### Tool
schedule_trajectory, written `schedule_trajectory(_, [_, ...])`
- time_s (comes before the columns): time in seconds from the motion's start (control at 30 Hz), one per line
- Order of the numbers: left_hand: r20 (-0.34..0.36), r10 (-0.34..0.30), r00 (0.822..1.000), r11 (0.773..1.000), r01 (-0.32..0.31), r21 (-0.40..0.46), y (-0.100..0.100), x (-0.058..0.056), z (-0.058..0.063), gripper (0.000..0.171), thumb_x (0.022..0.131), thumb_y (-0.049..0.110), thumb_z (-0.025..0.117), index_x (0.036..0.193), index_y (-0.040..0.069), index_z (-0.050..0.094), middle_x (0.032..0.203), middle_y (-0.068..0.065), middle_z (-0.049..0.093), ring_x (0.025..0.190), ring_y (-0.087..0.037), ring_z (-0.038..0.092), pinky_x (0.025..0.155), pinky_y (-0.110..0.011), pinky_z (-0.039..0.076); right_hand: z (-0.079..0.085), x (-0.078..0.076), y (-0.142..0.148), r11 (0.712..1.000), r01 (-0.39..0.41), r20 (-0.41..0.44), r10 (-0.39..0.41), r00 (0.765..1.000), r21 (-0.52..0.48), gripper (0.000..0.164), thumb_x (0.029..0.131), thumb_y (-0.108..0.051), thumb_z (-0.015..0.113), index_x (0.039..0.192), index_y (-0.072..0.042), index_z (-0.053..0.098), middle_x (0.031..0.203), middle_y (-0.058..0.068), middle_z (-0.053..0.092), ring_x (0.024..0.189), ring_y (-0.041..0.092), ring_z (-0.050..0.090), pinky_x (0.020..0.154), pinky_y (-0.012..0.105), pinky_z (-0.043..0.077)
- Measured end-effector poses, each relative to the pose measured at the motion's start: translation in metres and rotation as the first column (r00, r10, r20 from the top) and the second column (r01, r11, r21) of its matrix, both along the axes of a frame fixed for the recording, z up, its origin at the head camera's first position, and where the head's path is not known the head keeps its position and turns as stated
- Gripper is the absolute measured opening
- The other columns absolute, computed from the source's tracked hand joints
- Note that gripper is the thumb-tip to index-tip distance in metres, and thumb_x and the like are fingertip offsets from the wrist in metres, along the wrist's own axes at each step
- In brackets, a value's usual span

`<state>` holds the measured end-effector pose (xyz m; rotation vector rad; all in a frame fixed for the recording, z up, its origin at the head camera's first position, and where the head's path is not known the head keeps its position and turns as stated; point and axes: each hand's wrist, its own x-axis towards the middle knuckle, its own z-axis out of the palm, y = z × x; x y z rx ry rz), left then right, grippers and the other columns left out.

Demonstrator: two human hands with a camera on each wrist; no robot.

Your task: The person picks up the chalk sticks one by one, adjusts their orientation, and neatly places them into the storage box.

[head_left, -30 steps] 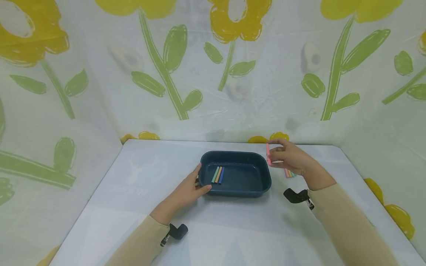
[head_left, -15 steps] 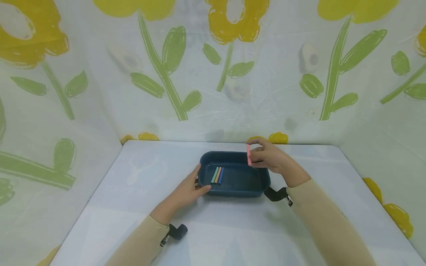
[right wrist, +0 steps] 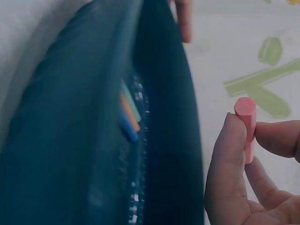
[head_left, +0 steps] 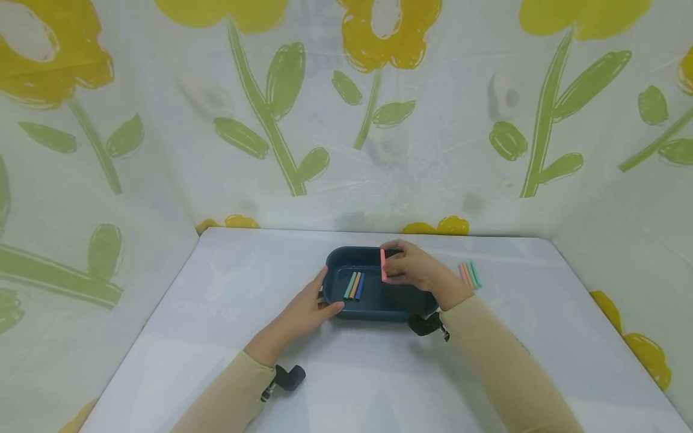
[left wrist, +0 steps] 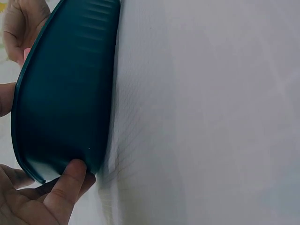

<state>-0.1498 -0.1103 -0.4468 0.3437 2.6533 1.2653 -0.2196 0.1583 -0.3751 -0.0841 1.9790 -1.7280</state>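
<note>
A dark teal plastic basin (head_left: pixel 346 312) stands on the white table. My left hand (head_left: pixel 305 308) grips its left end, thumb over the near rim and fingertips (left wrist: pixel 74 172) against the outer wall. Over the basin's interior, my right hand (head_left: pixel 414 267) pinches a pink chalk stick (head_left: pixel 383 265) between thumb and fingers; its flat end (right wrist: pixel 245 107) shows in the right wrist view. Inside the basin, toward its left side, green chalk (head_left: pixel 351 285), orange chalk (head_left: pixel 355 285) and blue chalk (head_left: pixel 360 286) lie side by side.
Right of the basin, several chalk sticks (head_left: pixel 469 275), pink, orange and green, lie together on the table (head_left: pixel 346 373). A white cloth (head_left: pixel 433 162) printed with yellow flowers rises behind the table and along its sides. A black camera mount (head_left: pixel 425 325) sits at the right wrist.
My right hand has carried the pink chalk left from beside the basin to over its inside, and lower. The chalk sticks at right are uncovered again. My left hand stays on the basin.
</note>
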Motion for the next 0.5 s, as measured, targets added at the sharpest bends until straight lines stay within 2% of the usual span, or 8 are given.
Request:
schedule_trajectory(0.17, [0.002,0.004,1.0,1.0,-0.004,-0.009,0.001,0.0,0.001,0.096,0.095,0.045,0.068,0.162,0.011,0.009,0.164,-0.018,0.022,0.137,-0.037,0.046,0.11,-0.047,0.042,-0.013,-0.001,-0.008,0.999,0.018,0.017,-0.018,1.0,0.028,0.061,0.094,0.01,0.059,0.148,0.0,0.035,0.118,0.026,0.055,0.086,0.024,0.067,0.087,0.044,0.059])
schedule_trajectory(0.33, [0.004,0.004,1.0,1.0,-0.004,-0.013,0.002,0.0,0.001,0.095,0.095,0.045,0.067,0.162,0.01,0.009,0.163,-0.02,0.023,0.137,-0.038,0.046,0.109,-0.047,0.043,-0.026,-0.003,-0.016,0.994,0.07,0.039,-0.073,0.997,0.086,0.059,0.092,0.011,0.06,0.146,-0.002,0.04,0.114,0.023,0.058,0.084,0.023,0.066,0.08,0.039,0.061])
schedule_trajectory(0.5, [0.009,0.012,1.0,0.999,-0.012,-0.03,0.003,0.001,0.002,0.096,0.094,0.047,0.068,0.162,0.012,0.009,0.163,-0.019,0.024,0.137,-0.037,0.046,0.11,-0.048,0.042,-0.037,-0.006,-0.021,0.987,0.094,0.062,-0.103,0.993,0.13,0.058,0.091,0.011,0.062,0.144,-0.004,0.045,0.108,0.02,0.058,0.08,0.021,0.065,0.079,0.037,0.061])
